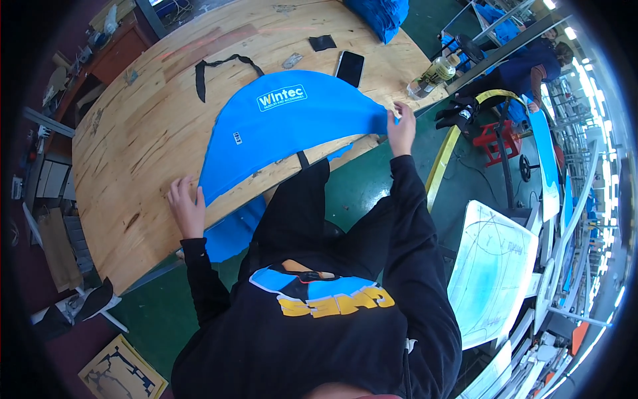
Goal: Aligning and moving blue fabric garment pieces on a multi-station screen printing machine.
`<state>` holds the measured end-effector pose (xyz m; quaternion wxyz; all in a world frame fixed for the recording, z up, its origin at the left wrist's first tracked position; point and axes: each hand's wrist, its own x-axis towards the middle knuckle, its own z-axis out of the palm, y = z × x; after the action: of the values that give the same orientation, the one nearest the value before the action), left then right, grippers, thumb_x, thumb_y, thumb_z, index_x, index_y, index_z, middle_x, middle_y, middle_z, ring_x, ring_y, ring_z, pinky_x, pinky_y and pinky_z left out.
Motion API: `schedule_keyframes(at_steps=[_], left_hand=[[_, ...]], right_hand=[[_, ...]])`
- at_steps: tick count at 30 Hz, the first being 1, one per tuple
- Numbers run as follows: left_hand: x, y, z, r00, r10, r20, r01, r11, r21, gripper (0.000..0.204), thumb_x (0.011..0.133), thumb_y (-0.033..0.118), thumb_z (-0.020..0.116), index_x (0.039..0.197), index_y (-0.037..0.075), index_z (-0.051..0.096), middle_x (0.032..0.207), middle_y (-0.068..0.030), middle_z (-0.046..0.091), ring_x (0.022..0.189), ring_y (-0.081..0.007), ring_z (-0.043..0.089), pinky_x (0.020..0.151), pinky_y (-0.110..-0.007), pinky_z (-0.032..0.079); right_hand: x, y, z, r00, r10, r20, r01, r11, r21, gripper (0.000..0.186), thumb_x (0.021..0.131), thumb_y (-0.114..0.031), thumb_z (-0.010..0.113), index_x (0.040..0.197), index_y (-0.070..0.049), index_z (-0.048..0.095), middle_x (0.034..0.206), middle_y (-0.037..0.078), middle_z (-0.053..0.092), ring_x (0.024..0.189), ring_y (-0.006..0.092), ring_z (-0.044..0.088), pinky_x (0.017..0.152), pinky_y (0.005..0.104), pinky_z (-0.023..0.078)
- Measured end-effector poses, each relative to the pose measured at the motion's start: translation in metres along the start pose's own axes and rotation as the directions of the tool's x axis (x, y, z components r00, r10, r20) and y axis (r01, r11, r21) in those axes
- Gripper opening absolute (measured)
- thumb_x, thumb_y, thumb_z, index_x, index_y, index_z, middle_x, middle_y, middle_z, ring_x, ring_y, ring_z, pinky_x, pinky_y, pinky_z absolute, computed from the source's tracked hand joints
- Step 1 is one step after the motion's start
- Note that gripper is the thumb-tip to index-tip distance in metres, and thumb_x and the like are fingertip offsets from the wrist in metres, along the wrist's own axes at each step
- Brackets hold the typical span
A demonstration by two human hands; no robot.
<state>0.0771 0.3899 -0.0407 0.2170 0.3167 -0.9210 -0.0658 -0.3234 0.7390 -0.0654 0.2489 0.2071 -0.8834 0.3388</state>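
A blue half-moon fabric cover (286, 130) with a white printed patch lies flat near the table's front edge. Beside its left tip is my left hand (188, 209), fingers spread over the wood and thumb against the fabric edge. My right hand (402, 133) has the cover's right tip between thumb and fingers; the exact grip is partly hidden. A black strap (229, 62) trails from behind the cover's top edge. Another short black strap (303, 159) hangs below its lower edge.
On the wooden table (139, 146) are a phone (349, 68), a black fabric scrap (322, 43), a bottle (432, 76) and a bundled blue cloth (379, 16). Blue fabric (236, 229) hangs under the front edge. A person (531, 66) works at the right, near a marked white board (492, 269).
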Motion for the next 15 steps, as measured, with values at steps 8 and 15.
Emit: schedule_keyframes(at_steps=[8, 15], left_hand=[[0.066, 0.108, 0.051, 0.944, 0.329, 0.000, -0.325, 0.933, -0.151, 0.046, 0.091, 0.033, 0.053, 0.133, 0.013, 0.047, 0.143, -0.0125, 0.038, 0.132, -0.0386, 0.032, 0.108, -0.051, 0.025], [0.063, 0.093, 0.093, 0.946, 0.296, 0.129, -0.299, 0.954, 0.000, 0.052, 0.094, 0.043, 0.044, 0.143, 0.028, 0.037, 0.153, -0.0029, 0.025, 0.139, -0.0331, 0.023, 0.112, -0.053, 0.015]], right_hand=[[-0.050, -0.159, 0.053, 0.812, -0.456, 0.366, 0.434, 0.889, 0.145, 0.055, 0.092, -0.046, 0.048, 0.137, -0.014, 0.042, 0.145, 0.009, 0.038, 0.137, 0.0294, 0.030, 0.110, 0.0544, 0.019], [-0.051, -0.097, 0.056, 0.880, -0.259, 0.397, 0.336, 0.932, -0.138, 0.052, 0.093, -0.047, 0.043, 0.140, -0.024, 0.042, 0.148, 0.003, 0.036, 0.138, 0.0255, 0.030, 0.110, 0.0597, 0.012]])
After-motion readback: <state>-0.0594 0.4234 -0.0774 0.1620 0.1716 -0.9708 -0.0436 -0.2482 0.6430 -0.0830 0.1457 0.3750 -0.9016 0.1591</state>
